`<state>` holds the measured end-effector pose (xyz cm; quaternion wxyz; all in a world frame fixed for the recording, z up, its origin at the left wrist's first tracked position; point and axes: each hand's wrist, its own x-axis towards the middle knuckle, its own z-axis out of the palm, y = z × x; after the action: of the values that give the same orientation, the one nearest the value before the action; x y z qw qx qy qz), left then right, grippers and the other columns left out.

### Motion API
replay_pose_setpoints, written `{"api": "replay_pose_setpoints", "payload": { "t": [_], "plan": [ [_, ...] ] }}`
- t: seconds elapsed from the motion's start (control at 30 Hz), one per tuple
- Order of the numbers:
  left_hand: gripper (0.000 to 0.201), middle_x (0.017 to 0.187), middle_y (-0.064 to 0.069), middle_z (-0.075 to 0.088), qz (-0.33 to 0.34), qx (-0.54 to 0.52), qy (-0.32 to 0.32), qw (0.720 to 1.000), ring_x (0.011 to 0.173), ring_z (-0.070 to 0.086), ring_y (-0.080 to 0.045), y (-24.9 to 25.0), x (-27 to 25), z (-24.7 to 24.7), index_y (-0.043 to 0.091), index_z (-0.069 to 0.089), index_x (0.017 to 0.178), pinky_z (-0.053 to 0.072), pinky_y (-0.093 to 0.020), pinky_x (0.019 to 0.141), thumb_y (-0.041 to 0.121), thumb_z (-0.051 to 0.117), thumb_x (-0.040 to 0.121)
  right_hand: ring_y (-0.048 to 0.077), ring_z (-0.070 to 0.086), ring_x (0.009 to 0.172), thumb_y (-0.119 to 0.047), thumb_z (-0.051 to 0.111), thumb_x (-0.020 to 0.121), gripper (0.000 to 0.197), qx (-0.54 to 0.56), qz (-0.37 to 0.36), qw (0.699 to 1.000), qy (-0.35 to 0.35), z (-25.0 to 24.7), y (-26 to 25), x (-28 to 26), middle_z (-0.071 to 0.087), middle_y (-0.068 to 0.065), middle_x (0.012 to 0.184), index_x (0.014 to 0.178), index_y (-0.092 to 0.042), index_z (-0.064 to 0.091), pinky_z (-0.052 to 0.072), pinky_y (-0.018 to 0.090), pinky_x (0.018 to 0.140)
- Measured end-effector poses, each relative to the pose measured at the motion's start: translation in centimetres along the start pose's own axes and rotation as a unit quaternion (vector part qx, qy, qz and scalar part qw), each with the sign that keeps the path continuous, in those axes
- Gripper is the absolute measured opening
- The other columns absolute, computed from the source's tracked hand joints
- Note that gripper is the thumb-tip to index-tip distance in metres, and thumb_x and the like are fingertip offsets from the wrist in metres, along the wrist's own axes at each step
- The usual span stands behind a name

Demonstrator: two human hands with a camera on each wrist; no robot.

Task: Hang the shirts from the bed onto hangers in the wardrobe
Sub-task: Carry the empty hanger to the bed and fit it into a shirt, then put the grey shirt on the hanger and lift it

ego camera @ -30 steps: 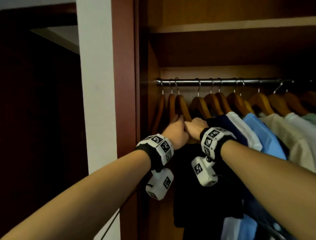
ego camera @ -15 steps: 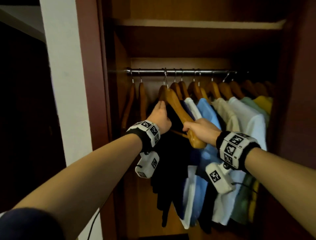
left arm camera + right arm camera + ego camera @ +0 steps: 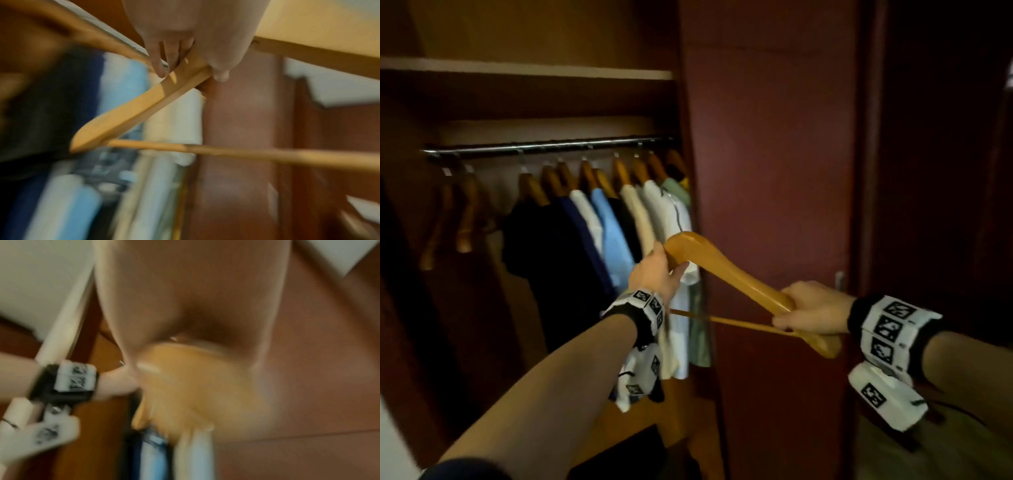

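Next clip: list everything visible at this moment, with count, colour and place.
Free hanger: one, light wood, off the rail, held in front of the wardrobe.
Rail: one, metal, under the shelf.
Empty hangers: two, brown wood, rail's left end.
Hung shirts: about nine, black, navy, white, blue, cream, green, yellow.
Shelf: one, pale, above the rail.
Wardrobe door: reddish brown, right of the shirts.
Left hand: grips the free hanger's neck.
Right hand: grips its lower arm.

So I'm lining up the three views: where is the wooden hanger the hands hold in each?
Head: wooden hanger right of centre, between both hands.
Left wrist: centre, running down-left from the fingers.
Right wrist: blurred orange mass at centre.
Shared landmark: the light blue shirt.
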<state>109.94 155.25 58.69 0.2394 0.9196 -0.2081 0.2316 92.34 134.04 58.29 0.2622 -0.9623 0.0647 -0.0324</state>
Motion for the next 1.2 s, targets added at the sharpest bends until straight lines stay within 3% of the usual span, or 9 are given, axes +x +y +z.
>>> {"api": "replay_pose_setpoints", "payload": {
  "t": [0.1, 0.2, 0.27, 0.37, 0.5, 0.6, 0.83, 0.97, 1.2],
  "plan": [
    [0.058, 0.109, -0.012, 0.065, 0.106, 0.013, -0.046, 0.993, 0.100, 0.064, -0.038, 8.1, -2.6, 3.7, 0.012, 0.039, 0.122, 0.052, -0.042, 0.078, 0.061, 0.049, 0.093, 0.018, 0.069, 0.070, -0.030, 0.070, 0.080, 0.018, -0.040, 0.076, 0.994, 0.062, -1.6, 5.7, -2.9, 0.069, 0.004, 0.076, 0.084, -0.014, 0.064, 0.058, 0.034, 0.069],
    [0.058, 0.106, -0.009, 0.066, 0.209, -0.009, -0.101, 0.973, 0.097, 0.066, -0.036, 17.0, -5.7, 7.5, 0.017, 0.039, 0.123, 0.052, -0.042, 0.077, 0.065, 0.048, 0.092, 0.015, 0.063, 0.055, -0.026, 0.071, 0.081, 0.022, 0.033, 0.194, 0.969, 0.151, -2.6, 11.6, -6.3, 0.066, 0.004, 0.073, 0.093, -0.010, 0.062, 0.051, 0.026, 0.051],
    [0.057, 0.103, -0.005, 0.069, 0.255, -0.024, -0.151, 0.955, 0.094, 0.067, -0.033, 22.6, -7.9, 10.0, 0.022, 0.046, 0.123, 0.052, -0.040, 0.076, 0.067, 0.050, 0.089, 0.018, 0.062, 0.069, -0.029, 0.073, 0.081, 0.029, 0.072, 0.279, 0.935, 0.207, -3.3, 15.8, -9.8, 0.062, 0.004, 0.084, 0.100, -0.011, 0.060, 0.050, 0.027, 0.055],
    [0.029, 0.098, -0.003, 0.070, 0.268, -0.054, -0.254, 0.928, 0.090, 0.068, -0.032, 30.6, -11.3, 14.2, 0.022, 0.063, 0.096, 0.050, -0.032, 0.070, 0.049, 0.055, 0.089, 0.023, 0.065, 0.085, -0.037, 0.070, 0.083, 0.031, 0.044, 0.385, 0.887, 0.250, -4.0, 22.0, -16.8, 0.062, 0.004, 0.092, 0.102, -0.014, 0.063, 0.056, 0.034, 0.073],
    [0.015, 0.083, 0.000, 0.069, 0.317, -0.108, -0.357, 0.872, 0.080, 0.067, -0.028, 41.0, -17.2, 21.5, 0.022, 0.064, 0.083, 0.052, -0.032, 0.067, 0.032, 0.053, 0.086, 0.023, 0.066, 0.083, -0.057, 0.064, 0.074, 0.043, 0.002, 0.478, 0.839, 0.259, -5.0, 29.6, -25.8, 0.066, 0.003, 0.090, 0.088, -0.016, 0.066, 0.055, 0.033, 0.074],
    [0.016, 0.068, 0.005, 0.061, 0.354, -0.148, -0.389, 0.837, 0.064, 0.062, -0.021, 48.7, -21.4, 25.9, 0.022, 0.059, 0.073, 0.046, -0.026, 0.058, 0.028, 0.053, 0.087, 0.029, 0.068, 0.091, -0.046, 0.062, 0.081, 0.027, -0.007, 0.545, 0.793, 0.274, -6.0, 34.9, -31.3, 0.067, 0.007, 0.095, 0.085, -0.019, 0.064, 0.056, 0.034, 0.076],
    [0.015, 0.085, -0.001, 0.072, 0.439, -0.186, -0.456, 0.751, 0.083, 0.070, -0.023, 63.8, -27.2, 33.5, 0.023, 0.061, 0.075, 0.057, -0.033, 0.075, 0.029, 0.055, 0.087, 0.021, 0.062, 0.071, -0.036, 0.057, 0.082, 0.021, 0.009, 0.647, 0.698, 0.306, -8.6, 45.5, -39.3, 0.063, 0.001, 0.078, 0.071, -0.018, 0.057, 0.050, 0.026, 0.060],
    [0.026, 0.085, 0.004, 0.071, 0.490, -0.181, -0.470, 0.712, 0.081, 0.069, -0.020, 71.1, -29.3, 38.0, 0.022, 0.067, 0.086, 0.056, -0.030, 0.074, 0.039, 0.048, 0.082, 0.015, 0.054, 0.060, -0.032, 0.057, 0.079, 0.022, 0.052, 0.678, 0.658, 0.325, -10.2, 50.4, -42.3, 0.057, -0.003, 0.071, 0.062, -0.020, 0.050, 0.043, 0.025, 0.054],
    [0.016, 0.078, 0.006, 0.066, 0.564, -0.177, -0.479, 0.650, 0.079, 0.067, -0.018, 83.0, -37.4, 41.3, 0.023, 0.057, 0.073, 0.051, -0.025, 0.071, 0.033, 0.053, 0.084, 0.012, 0.058, 0.061, -0.030, 0.056, 0.080, 0.015, 0.074, 0.733, 0.586, 0.339, -11.9, 58.5, -51.5, 0.062, -0.004, 0.073, 0.069, -0.020, 0.059, 0.045, 0.024, 0.052]
  ]
}}
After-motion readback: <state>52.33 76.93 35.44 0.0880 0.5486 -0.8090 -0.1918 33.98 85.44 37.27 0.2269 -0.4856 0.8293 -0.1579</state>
